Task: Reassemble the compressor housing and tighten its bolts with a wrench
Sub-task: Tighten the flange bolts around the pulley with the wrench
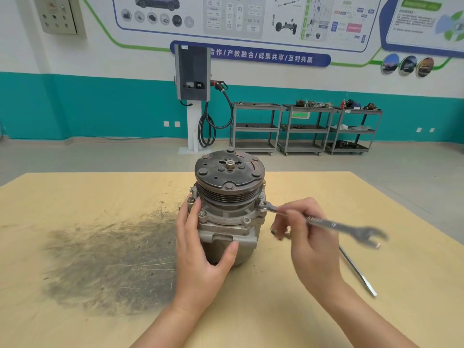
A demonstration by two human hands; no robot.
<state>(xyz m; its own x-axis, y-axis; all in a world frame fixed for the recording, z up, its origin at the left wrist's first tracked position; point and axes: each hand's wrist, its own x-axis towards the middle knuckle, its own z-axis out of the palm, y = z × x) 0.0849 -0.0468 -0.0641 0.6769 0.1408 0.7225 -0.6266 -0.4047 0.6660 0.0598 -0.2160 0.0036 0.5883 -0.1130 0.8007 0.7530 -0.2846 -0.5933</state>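
Observation:
A grey metal compressor [227,212] stands upright on the wooden table [301,192], its rusty clutch plate and grooved pulley on top. Bolts [202,213] sit in the flange around the housing. My left hand [200,249] grips the housing's left and front side, thumb across the front. My right hand [308,237] holds a silver wrench [324,223] by its shank. The wrench's small end sits on a bolt at the flange's right side [262,205]. Its open-jaw end points right and looks blurred.
A long thin metal tool [357,271] lies on the table to the right of my right hand. A dark grease smear [108,262] covers the table's left part. Beyond the table stand a charging post [193,96] and grey shelf carts [303,129].

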